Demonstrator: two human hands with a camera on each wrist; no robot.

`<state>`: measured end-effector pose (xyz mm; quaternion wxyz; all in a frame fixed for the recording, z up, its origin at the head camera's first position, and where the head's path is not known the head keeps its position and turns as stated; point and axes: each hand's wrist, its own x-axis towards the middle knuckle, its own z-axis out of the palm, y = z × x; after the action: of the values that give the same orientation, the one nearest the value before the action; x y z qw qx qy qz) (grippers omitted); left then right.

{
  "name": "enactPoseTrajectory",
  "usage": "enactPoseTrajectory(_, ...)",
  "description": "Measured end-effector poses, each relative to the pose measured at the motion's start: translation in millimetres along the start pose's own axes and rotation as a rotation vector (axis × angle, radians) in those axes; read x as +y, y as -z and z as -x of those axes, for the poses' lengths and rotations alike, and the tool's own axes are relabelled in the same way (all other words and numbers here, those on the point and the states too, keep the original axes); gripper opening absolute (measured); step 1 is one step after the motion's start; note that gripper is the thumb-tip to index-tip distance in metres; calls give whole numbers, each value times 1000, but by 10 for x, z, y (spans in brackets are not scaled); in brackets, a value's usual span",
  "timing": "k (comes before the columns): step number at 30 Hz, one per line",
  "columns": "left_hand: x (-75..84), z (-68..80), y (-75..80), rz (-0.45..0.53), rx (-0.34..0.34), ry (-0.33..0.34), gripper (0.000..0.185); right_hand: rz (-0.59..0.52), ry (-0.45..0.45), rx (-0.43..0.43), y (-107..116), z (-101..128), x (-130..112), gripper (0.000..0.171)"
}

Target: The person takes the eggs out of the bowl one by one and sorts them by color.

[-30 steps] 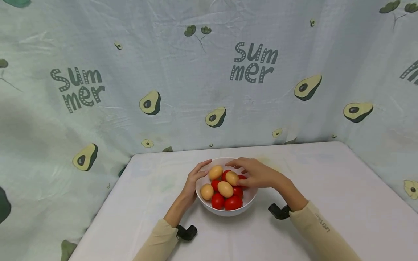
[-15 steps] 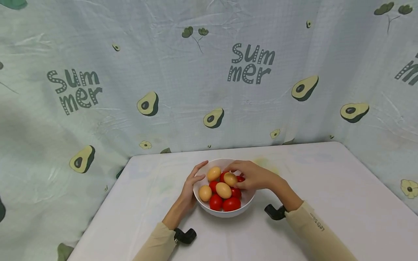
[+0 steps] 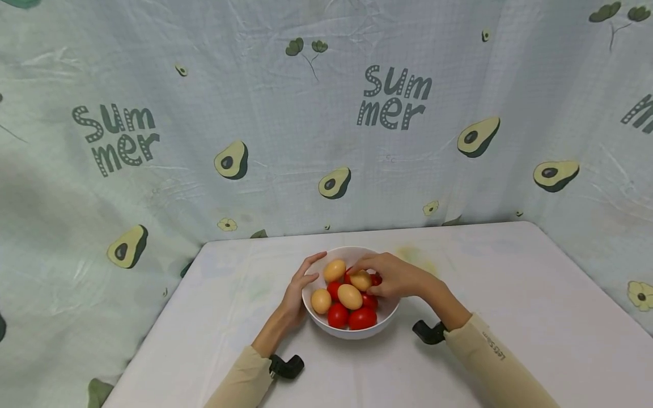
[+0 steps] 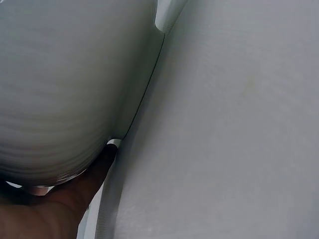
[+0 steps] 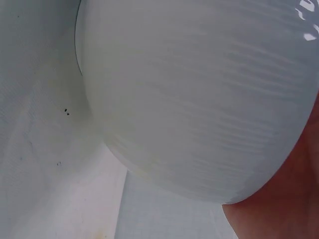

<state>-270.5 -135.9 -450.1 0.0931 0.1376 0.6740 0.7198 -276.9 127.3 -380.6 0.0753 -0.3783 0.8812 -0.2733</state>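
A white bowl [image 3: 349, 331] sits on the white worktop [image 3: 510, 294], near its middle and in front of a pale green cloth [image 3: 285, 113] printed with avocados and the word "summer". The bowl holds 4 tan eggs and several red tomatoes [image 3: 363, 318] heaped together. The right hand [image 3: 395, 275] reaches in over the bowl's right rim, and its grip is narrow: the fingertips and thumb are curled round the egg [image 3: 361, 280] that lies toward the back right of the heap, with that egg resting among the tomatoes. The other 3 eggs lie at the back [image 3: 334, 270], in the middle [image 3: 350, 296] and at the left edge [image 3: 321, 301] of the pile. The left hand [image 3: 297, 289] lies against the outside of the bowl's left wall, its grip loosely cupped, fingers fairly straight and touching the rim. In the left wrist view the bowl's outer wall [image 4: 65, 89] fills the frame and a fingertip [image 4: 102, 162] presses its underside where it meets the worktop. The right wrist view shows only the bowl's smooth outer curve [image 5: 199, 99] above the worktop, with a part of the hand at the lower right corner. Both sleeves are beige.
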Motion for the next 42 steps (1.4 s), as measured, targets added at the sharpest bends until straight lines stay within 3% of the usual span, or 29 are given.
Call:
enactPoseTrajectory(28,28,-13,-5,-34,-5,-31,52,-21,49,33,89,19,29,41)
enactPoseTrajectory(34,27,-20,-6,-33,-5,-41,52,-60,9,87,216,95,40,42)
enactPoseTrajectory(42,15,-13,-8,-29,-4,-38,51,-82,82,142,323,177,87,42)
